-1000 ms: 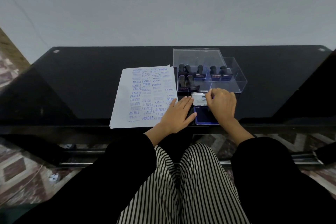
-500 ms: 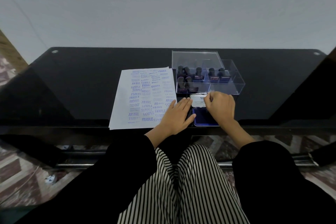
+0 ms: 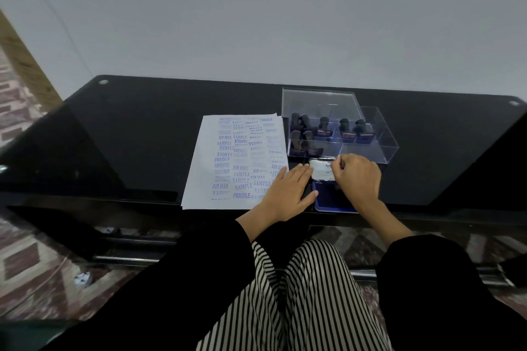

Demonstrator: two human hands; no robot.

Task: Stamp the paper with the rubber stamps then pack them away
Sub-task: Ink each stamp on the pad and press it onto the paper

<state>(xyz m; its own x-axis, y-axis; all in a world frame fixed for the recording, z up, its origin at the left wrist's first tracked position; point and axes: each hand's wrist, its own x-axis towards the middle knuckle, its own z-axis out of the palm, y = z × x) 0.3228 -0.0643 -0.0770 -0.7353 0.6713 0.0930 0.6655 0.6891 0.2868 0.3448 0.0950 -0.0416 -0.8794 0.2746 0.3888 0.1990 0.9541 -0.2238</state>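
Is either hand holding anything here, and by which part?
The right hand pinches the ink pad lid at its far right corner. The left hand holds nothing; it lies flat on the paper beside the lid.

Glossy black glass table, everything bunched up towards the near edge

The table (image 3: 137, 134) has a sheet of paper (image 3: 228, 162) lying flat on it, covered in blue stamp prints, with its bottom edge right at the near rim. Just right of it sits a clear plastic box (image 3: 382, 148) with dark-handled stamps (image 3: 323, 127) inside. In front of that is a blue ink pad (image 3: 330, 202), its white lid (image 3: 320, 172) open between pad and box. The left hand (image 3: 288, 194) lies flat over the paper's corner.
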